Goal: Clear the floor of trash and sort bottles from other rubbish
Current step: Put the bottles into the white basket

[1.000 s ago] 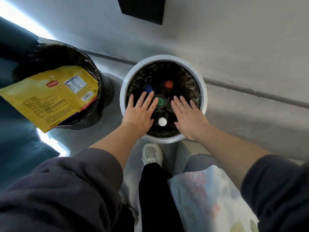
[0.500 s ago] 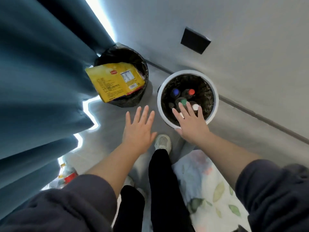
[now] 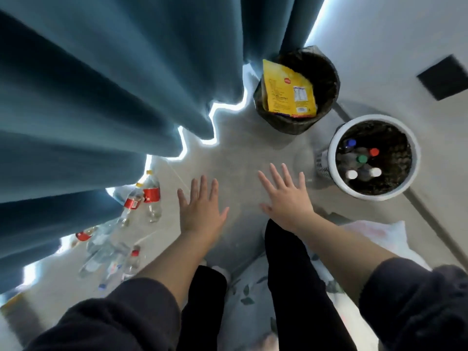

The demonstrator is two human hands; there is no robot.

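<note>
RISK: clear plastic bottles with red labels (image 3: pixel 151 196) lay scattered at 8 o'clock by the teal curtain (image 3: pixel 101 97); nudged, they might roll beneath it | HANDS: left hand (image 3: pixel 200 211), right hand (image 3: pixel 286 201) empty; fingers straight, spread | LOOK: transparent, some yellow-capped; capped bottles (image 3: pixel 362 159) stood in the white round bin (image 3: pixel 379 195) at 3 o'clock

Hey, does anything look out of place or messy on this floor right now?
Yes. Several plastic bottles lie scattered on the floor by the blue curtain, not in the white bin that holds capped bottles. The yellow packet sticks out over the rim of the black-lined bin.
</note>
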